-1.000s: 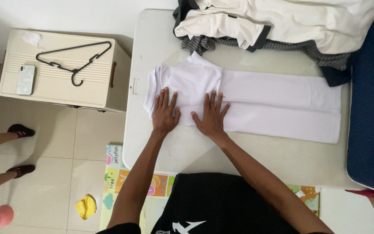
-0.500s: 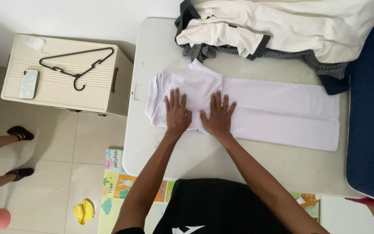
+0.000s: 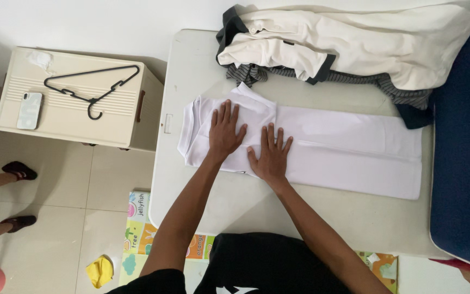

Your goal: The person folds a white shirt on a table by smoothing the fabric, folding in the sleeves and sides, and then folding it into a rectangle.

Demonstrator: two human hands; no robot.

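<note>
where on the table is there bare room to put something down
Bare table runs along the near edge, between the white shirt and the person's body. A smaller patch lies at the far left corner, above the shirt's collar end. The far side is crowded by the clothes pile. The left hand and right hand lie flat on the shirt.

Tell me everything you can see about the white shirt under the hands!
The white shirt is plain, smooth cloth, folded into a long narrow strip that lies flat across the pale table. Its collar end points left, with a folded sleeve flap on top there. The left hand and right hand press flat on that end, fingers spread. Its far right corner touches the pile of cream and striped clothes behind it.
</note>
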